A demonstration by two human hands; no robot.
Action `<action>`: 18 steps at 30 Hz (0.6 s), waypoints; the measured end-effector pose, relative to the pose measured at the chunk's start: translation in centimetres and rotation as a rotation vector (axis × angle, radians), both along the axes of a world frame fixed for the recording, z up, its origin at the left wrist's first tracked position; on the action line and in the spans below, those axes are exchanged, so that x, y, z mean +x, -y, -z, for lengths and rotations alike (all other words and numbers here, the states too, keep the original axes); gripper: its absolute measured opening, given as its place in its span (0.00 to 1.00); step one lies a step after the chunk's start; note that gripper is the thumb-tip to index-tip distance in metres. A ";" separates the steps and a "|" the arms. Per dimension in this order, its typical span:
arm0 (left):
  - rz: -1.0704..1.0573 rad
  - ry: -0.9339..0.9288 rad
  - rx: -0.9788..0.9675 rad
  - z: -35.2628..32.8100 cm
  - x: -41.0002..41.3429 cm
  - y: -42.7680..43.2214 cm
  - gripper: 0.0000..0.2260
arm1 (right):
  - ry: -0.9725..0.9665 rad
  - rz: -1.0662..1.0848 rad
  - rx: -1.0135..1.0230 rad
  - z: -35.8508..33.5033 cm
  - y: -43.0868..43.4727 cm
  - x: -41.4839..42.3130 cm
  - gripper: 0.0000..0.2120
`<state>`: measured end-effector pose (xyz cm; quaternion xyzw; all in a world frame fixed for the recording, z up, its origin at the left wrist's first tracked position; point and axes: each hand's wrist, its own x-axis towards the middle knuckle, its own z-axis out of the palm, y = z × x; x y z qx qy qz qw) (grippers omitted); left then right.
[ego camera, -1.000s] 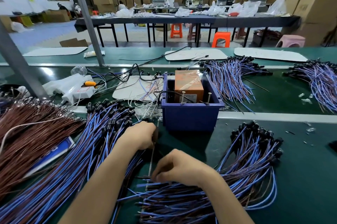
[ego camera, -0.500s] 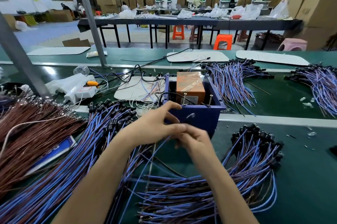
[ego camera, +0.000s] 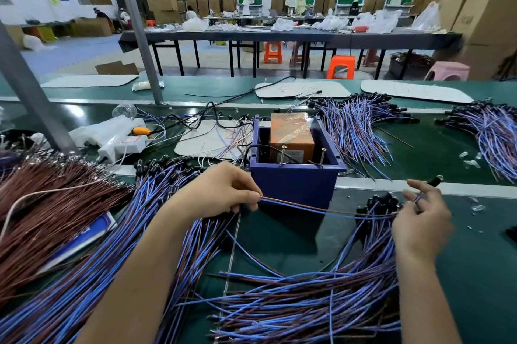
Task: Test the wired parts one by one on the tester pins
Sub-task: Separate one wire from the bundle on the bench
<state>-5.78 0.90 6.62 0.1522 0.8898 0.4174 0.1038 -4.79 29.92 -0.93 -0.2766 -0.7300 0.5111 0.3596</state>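
Stretching thin blue-and-brown wired part (ego camera: 321, 208) | left hand (ego camera: 221, 192), right hand (ego camera: 422, 217) pinching its ends | upright metal tester pins (ego camera: 284, 155) not yet touched | blue-wire heaps (ego camera: 307, 301) waiting

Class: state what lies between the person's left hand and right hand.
Head view: one blue-and-brown wired part, held by left hand and right hand, crossing before the blue box.

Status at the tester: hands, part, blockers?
Left hand pinches wire ends, right hand holds head end. Wired part stretched before tester box, off the pins. Pins unobstructed.
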 end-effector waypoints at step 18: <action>-0.148 0.136 0.801 -0.2 0.6 -3.4 0.08 | -0.284 -0.915 0.126 -2.8 9.8 2.0 0.13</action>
